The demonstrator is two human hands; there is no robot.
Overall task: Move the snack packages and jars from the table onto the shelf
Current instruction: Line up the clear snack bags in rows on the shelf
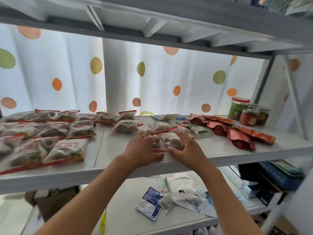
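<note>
A clear snack package with a red strip lies on the white shelf, near its front edge. My left hand touches the package's left side with spread, fairly straight fingers. My right hand flanks its right side, thumb against the front and fingers extended past it. Many similar clear snack bags cover the left of the shelf. Red foil packages lie to the right. A green jar and a red jar stand at the back right corner.
White and green packets sit just right of my hands. An upper shelf hangs low overhead. The lower shelf holds an eye mask packet, a white bag and dark boxes. A dotted curtain hangs behind.
</note>
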